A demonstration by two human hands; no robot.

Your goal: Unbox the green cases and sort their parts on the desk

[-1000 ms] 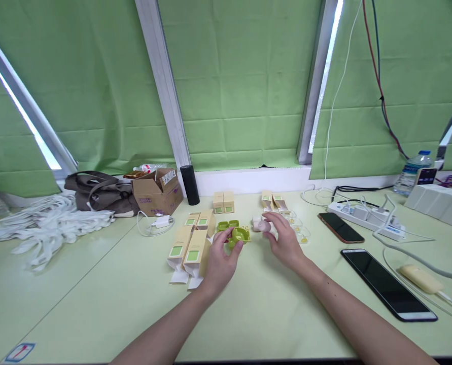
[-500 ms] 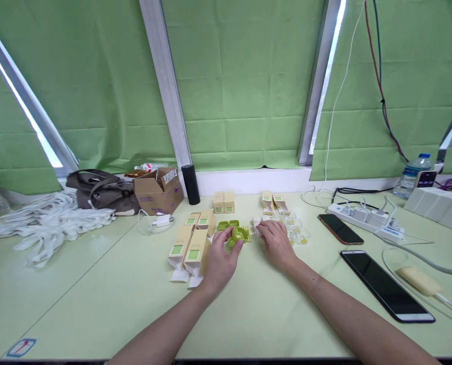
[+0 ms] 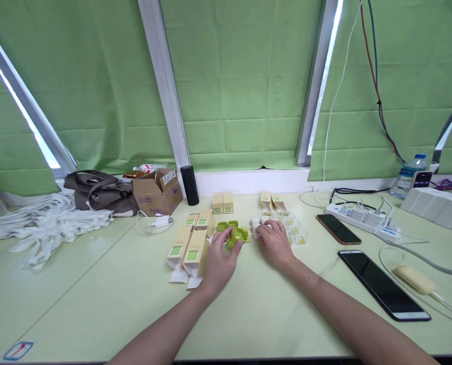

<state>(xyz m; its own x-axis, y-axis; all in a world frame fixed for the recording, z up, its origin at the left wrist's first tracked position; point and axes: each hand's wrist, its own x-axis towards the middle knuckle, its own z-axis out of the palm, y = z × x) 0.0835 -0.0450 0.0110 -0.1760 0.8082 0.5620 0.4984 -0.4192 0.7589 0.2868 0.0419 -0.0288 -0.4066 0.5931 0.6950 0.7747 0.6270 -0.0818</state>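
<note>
My left hand (image 3: pixel 221 261) is closed around a small lime-green square plastic holder (image 3: pixel 239 234), gripped between thumb and fingers. Two more green holders (image 3: pixel 227 225) sit on the table just beyond it. My right hand (image 3: pixel 276 244) has its fingers curled together at a small white piece (image 3: pixel 256 234); the fingertips are partly hidden. More small white pieces (image 3: pixel 255 222) lie just past those fingers. Clear plastic cups with yellow centres (image 3: pixel 299 235) stand to the right of this hand. Several cream cartons with green squares (image 3: pixel 196 253) lie left of my left hand, their near flaps open.
Two cream cartons (image 3: pixel 222 203) stand farther back, and open ones (image 3: pixel 273 204) sit behind the cups. On the right are two phones (image 3: pixel 384 285), a power strip (image 3: pixel 362 220) and cables. On the left are a cardboard box (image 3: pixel 158 192), a bag (image 3: pixel 100 191) and white straps (image 3: pixel 58 218).
The view has shifted slightly. My right fingers have dipped a little at the white pieces, and more of those pieces show behind them. My left hand keeps hold of the green holder.
</note>
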